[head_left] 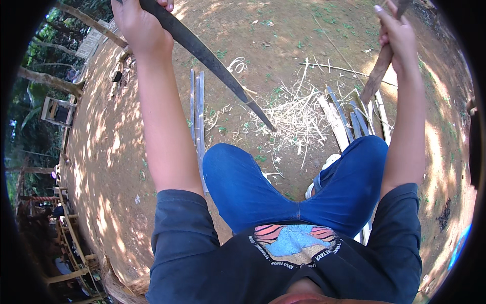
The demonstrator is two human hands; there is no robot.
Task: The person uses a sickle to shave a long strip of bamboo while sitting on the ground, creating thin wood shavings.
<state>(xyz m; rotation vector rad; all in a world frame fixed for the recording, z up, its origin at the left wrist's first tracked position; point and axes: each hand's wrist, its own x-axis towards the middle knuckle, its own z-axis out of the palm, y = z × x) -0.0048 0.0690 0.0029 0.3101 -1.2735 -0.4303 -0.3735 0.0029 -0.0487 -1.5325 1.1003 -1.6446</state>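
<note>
My left hand [144,28], cut off by the top edge, is closed around a long, dark, flat strip [202,53] that looks like split bamboo. The strip slants down to the right, its narrow end over the pale shavings [298,116] in front of my knees. At the upper right, my right hand [400,38] grips a tool with a long brown wooden handle [377,76], probably a knife. The handle's lower end points down toward my right knee. A dark part of the tool shows above the hand, and the rest lies outside the view.
Grey strips [201,109] lie on the dirt ground by my left knee. More dark and pale strips [334,121] lie beside my right knee. A thin stick [344,68] rests beyond the shavings. Poles [50,81] and wooden structures [71,238] line the left side.
</note>
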